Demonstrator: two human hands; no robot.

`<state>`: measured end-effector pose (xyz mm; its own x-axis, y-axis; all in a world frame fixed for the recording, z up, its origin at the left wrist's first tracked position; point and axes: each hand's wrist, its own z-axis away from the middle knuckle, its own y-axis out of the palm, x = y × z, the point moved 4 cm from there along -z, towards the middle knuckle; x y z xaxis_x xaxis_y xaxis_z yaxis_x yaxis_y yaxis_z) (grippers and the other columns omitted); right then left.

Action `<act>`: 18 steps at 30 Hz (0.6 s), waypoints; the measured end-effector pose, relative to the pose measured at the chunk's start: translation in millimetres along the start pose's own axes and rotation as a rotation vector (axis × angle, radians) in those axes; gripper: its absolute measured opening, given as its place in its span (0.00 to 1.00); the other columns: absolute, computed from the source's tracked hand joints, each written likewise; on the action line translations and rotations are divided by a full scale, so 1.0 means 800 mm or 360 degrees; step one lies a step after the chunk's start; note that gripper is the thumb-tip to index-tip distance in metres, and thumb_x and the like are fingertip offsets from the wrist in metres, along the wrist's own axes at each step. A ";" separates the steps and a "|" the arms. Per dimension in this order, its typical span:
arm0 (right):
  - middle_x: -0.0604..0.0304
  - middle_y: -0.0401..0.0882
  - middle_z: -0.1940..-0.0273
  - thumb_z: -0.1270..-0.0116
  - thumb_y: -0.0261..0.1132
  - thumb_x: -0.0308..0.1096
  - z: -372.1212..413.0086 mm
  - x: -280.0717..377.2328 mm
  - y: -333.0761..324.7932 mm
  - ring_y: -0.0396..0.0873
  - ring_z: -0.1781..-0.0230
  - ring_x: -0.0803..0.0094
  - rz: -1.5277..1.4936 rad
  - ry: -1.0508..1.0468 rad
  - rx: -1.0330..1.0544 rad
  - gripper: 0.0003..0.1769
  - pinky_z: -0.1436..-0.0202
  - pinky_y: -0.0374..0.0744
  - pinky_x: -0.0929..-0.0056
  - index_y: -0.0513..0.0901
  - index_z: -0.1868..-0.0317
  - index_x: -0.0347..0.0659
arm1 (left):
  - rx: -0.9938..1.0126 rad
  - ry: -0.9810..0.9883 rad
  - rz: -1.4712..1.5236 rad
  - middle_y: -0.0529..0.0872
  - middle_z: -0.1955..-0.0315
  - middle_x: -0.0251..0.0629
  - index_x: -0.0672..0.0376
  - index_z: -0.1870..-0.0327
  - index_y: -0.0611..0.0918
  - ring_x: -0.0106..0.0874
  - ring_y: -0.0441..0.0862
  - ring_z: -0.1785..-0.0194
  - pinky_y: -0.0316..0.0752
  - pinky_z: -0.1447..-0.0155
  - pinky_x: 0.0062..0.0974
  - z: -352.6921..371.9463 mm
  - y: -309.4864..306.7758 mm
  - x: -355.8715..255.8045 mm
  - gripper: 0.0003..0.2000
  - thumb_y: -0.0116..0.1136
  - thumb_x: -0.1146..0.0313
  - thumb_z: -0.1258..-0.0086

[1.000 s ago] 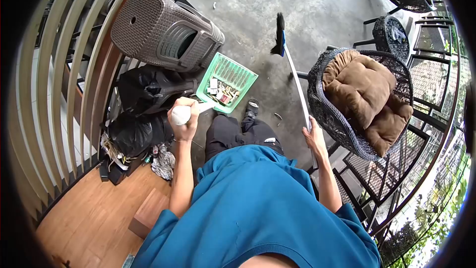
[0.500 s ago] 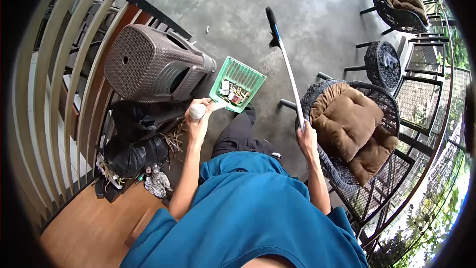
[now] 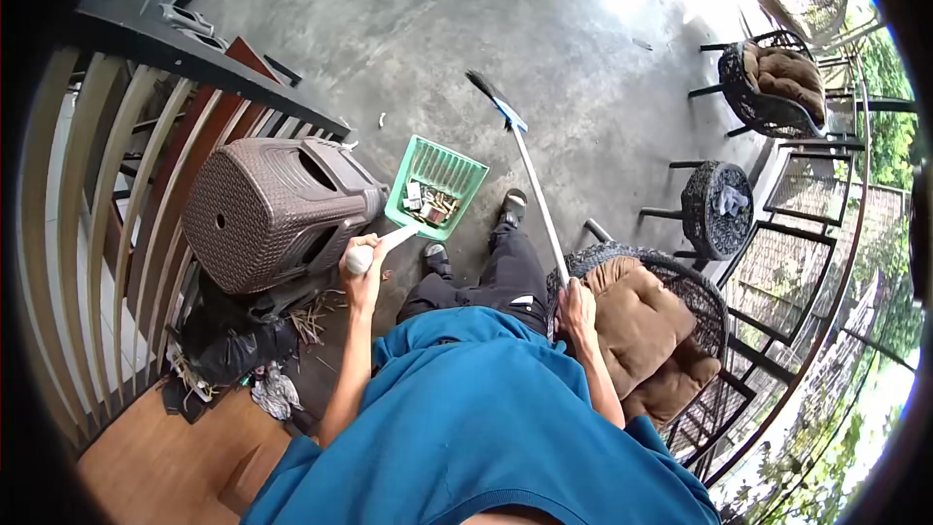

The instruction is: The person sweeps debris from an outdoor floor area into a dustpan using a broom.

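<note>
My left hand (image 3: pixel 361 284) is wrapped round the white handle (image 3: pixel 397 237) of a green dustpan (image 3: pixel 453 164). The pan lies on the concrete floor ahead of my feet, and cigarette butts and small packets (image 3: pixel 434 205) are heaped at its near end. In my right hand (image 3: pixel 577 309) is the pale pole of a broom (image 3: pixel 540 199), its fingers closed round the upper end. The dark bristles and blue base of the broom head (image 3: pixel 496 100) rest out on the floor, beyond the pan and to its right.
Brown stacked plastic stools (image 3: pixel 233 219) stand left of the pan, against a slatted partition (image 3: pixel 97 165). Below them lie a black bag (image 3: pixel 243 345) and loose litter. On my right are a wicker chair with brown cushions (image 3: pixel 637 321) and a round wicker stool (image 3: pixel 714 209). A small white scrap (image 3: pixel 381 121) lies on the floor.
The broom head has swung left and turned, with its blue base now showing. My right hand has come in closer to my body. The whole view has shifted, showing both feet.
</note>
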<state>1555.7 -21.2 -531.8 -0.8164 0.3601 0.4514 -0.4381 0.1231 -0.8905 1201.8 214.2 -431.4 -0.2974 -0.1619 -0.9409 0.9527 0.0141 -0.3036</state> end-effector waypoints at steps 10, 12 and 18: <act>0.42 0.78 0.69 0.39 0.62 0.39 -0.306 -0.113 -0.075 0.77 0.67 0.47 0.0009 0.0347 0.0506 0.16 0.65 0.73 0.54 0.74 0.60 0.35 | -0.0530 -0.0018 -0.0037 0.81 0.64 0.35 0.61 0.68 0.76 0.24 0.77 0.58 0.71 0.51 0.23 -0.095 0.109 -0.020 0.06 0.62 0.73 0.39; 0.43 0.78 0.69 0.39 0.61 0.39 -0.365 -0.125 -0.102 0.77 0.67 0.46 0.0024 0.0277 0.0592 0.15 0.65 0.73 0.53 0.73 0.60 0.36 | -0.0634 -0.0048 0.0015 0.81 0.64 0.35 0.61 0.68 0.76 0.23 0.77 0.58 0.72 0.51 0.22 -0.094 0.131 -0.021 0.06 0.62 0.73 0.39; 0.44 0.79 0.72 0.38 0.60 0.40 -0.548 -0.098 -0.115 0.77 0.68 0.44 0.0017 0.0072 0.0750 0.13 0.65 0.73 0.51 0.73 0.62 0.39 | -0.0967 -0.0224 0.0224 0.81 0.63 0.34 0.60 0.68 0.76 0.23 0.77 0.58 0.71 0.50 0.22 -0.126 0.174 -0.029 0.05 0.61 0.73 0.37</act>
<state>1824.8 344.9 -510.4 -0.8091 0.4003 0.4303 -0.5614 -0.3099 -0.7674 1334.8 318.9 -467.2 -0.1214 -0.2451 -0.9619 0.7644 0.5951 -0.2481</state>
